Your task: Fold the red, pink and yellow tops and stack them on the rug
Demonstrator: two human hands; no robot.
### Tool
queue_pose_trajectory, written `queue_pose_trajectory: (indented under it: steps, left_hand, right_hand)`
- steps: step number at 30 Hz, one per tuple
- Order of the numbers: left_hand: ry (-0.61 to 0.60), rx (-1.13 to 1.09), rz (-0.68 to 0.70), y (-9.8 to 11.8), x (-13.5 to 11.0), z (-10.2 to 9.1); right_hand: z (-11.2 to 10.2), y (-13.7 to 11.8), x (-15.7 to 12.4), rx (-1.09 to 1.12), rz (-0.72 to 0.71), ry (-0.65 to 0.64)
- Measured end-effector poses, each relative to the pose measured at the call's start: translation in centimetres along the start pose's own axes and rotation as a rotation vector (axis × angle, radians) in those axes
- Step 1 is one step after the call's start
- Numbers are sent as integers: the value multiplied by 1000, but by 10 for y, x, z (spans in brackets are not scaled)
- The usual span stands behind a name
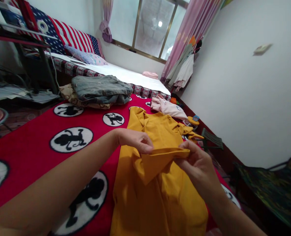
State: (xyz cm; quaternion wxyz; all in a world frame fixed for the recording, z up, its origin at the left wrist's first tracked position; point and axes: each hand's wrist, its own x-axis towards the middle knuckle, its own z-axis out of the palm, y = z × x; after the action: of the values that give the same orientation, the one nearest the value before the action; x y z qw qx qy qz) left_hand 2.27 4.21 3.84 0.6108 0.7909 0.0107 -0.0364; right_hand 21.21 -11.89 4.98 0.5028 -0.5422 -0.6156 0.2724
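A mustard-yellow garment (157,193) lies spread on a red blanket (32,144) printed with black cartoon figures in white circles. My left hand (135,140) pinches a raised fold of the yellow cloth from the left. My right hand (199,164) grips the same fold from the right, fingers closed on its edge. The fold is lifted a little above the rest of the garment, stretched between both hands.
Folded jeans (101,89) sit on a beige cloth at the blanket's far side. A pink garment (167,108) lies beyond the yellow one. A bed (126,73) with pillows runs under the window. A dark chair (265,186) stands at the right, a desk frame (25,42) at the left.
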Motion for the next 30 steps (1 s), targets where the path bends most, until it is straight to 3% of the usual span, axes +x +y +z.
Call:
queue_pose_trajectory:
  steps: [4,8,10,12,15,17,19,23,26,28,30]
  left_hand:
    - [30,-91,115,8,-6,-1]
    - [84,-39,124,24,-2,12]
    - [227,-55,110,25,3,15]
    - [475,-86,55,15,7,10]
    - [847,-179,-149,-15,9,-4]
    - [928,-289,-302,-37,8,-13]
    - [905,-392,-369,-54,5,-17]
    - [801,-427,-285,-63,-6,-19]
    - [551,-318,-318,-53,-15,-20]
    - [350,-228,-420,-46,-20,-23]
    - [288,-146,-538,-42,-21,-26]
  right_hand:
    - [-1,8,21,175,33,202]
    - [7,10,42,195,22,320]
    - [9,13,57,192,-17,382]
    - [10,25,72,190,-5,405]
    - [13,60,86,169,232,325]
    - [18,85,85,130,391,238]
    - [24,103,79,102,411,178]
    - [25,105,66,158,295,152]
    - [14,92,61,100,251,21]
    - [5,81,58,-149,279,-218]
    - [1,70,56,-536,259,-344]
